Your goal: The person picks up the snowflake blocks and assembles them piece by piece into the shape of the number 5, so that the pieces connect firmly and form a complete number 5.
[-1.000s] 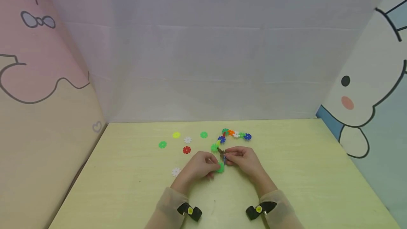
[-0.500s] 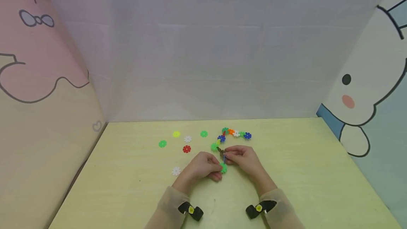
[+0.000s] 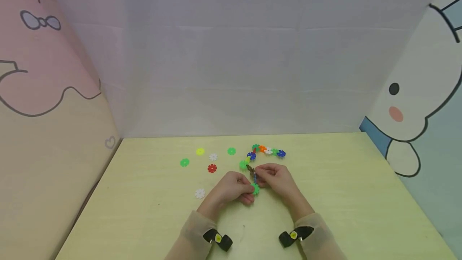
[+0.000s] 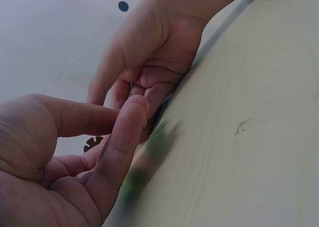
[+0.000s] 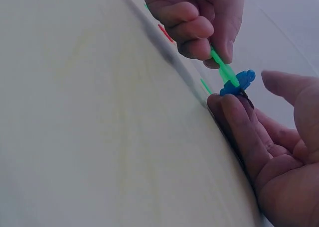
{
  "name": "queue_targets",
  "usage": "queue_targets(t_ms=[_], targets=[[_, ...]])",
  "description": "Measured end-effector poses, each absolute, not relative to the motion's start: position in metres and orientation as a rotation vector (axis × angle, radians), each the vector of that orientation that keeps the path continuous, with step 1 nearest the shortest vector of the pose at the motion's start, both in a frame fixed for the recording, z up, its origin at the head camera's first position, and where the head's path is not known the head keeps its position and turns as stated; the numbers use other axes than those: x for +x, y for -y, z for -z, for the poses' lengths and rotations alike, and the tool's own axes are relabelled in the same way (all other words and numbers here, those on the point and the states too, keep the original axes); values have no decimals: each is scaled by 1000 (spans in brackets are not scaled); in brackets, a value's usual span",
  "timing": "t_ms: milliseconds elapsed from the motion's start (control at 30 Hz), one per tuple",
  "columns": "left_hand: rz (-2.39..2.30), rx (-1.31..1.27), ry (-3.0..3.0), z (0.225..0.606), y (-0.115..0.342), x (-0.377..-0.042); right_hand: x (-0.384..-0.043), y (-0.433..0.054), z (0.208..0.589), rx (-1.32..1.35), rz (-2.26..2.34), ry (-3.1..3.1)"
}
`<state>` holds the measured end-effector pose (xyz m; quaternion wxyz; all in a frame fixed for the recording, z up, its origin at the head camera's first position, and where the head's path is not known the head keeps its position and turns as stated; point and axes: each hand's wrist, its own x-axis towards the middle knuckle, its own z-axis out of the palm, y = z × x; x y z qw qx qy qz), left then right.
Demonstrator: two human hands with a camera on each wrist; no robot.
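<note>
In the head view, a bent chain of colourful plastic snowflake discs [image 3: 251, 156] runs from the table's middle up toward the back and right. My left hand [image 3: 231, 187] pinches a bright green snowflake disc [image 3: 255, 189] between thumb and fingers. That green disc meets a blue snowflake disc [image 5: 245, 80], edge into edge, in the right wrist view. Fingers of my right hand [image 3: 277, 177] touch the blue disc from below, while its thumb [image 5: 279, 85] stands off with a gap. Beside the blue disc is a brown snowflake disc [image 3: 251, 171]. In the left wrist view my fingers hide the green disc.
Loose snowflake discs lie left of the chain: a red disc [image 3: 212, 168], a yellow disc [image 3: 200, 151], a near white disc [image 3: 200, 193], and several others. A pale curtain [image 3: 231, 71] rises behind the table [image 3: 343, 196].
My left hand has brought the green disc a little right and up against the blue one. The right thumb has shifted on the near side; the loose discs stay put.
</note>
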<state>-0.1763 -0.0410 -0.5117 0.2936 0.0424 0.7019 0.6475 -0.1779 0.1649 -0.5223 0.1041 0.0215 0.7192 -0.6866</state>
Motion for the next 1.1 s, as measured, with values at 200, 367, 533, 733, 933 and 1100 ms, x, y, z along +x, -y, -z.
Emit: queue_targets(t_ms=[200, 367, 533, 733, 933, 1100], targets=[[-1757, 98, -1827, 512, 39, -178, -179, -167, 524, 23, 2017, -2084], [-1768, 78, -1803, 511, 37, -177, -180, -168, 524, 78, 1992, -2092], [-1777, 49, -1790, 511, 36, -176, -180, -169, 525, 99, 1959, -2104], [-1795, 15, -1786, 512, 33, -173, -178, -170, 524, 46, 1955, -2100], [-1814, -35, -1781, 511, 30, -171, -178, -172, 524, -7, 1967, -2086], [-1842, -37, -1761, 511, 30, -172, -179, -173, 524, -58, 1992, -2070]])
